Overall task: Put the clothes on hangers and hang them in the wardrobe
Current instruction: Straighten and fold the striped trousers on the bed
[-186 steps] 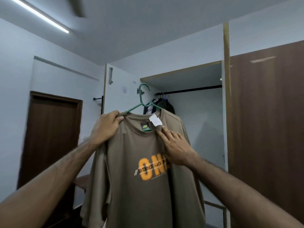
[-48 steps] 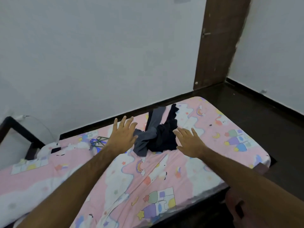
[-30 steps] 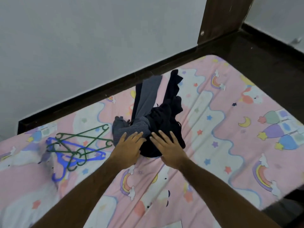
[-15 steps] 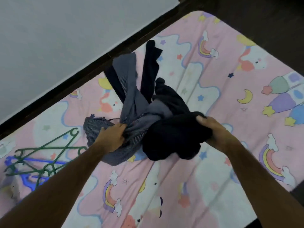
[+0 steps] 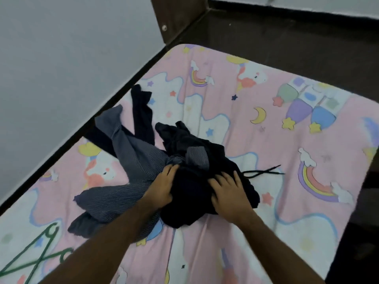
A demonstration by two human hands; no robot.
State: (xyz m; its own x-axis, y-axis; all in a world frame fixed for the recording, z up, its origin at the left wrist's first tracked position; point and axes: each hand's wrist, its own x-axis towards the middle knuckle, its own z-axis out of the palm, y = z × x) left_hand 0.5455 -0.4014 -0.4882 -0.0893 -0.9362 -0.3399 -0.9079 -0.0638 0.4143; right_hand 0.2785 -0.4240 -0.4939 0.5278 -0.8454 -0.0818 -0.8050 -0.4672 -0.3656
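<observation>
A pile of dark clothes lies on the pink cartoon-print bed (image 5: 266,140). It holds a black garment (image 5: 190,203) with a loose drawstring and a grey striped garment (image 5: 131,160). My left hand (image 5: 162,187) rests against the black garment's left side where it meets the striped cloth. My right hand (image 5: 227,189) presses on top of the black garment with its fingers spread. Green hangers (image 5: 34,255) lie on the bed at the lower left, partly cut off by the frame edge.
A white wall (image 5: 61,58) runs along the far side of the bed above a dark skirting. A brown wooden door frame (image 5: 174,17) stands at the top. Dark floor (image 5: 287,37) lies beyond the bed's right end.
Half a second ago each hand gripped a bunch of cloth apart from the other. Now both hands lie close together on the black garment, and the pile sits flatter with a drawstring showing.
</observation>
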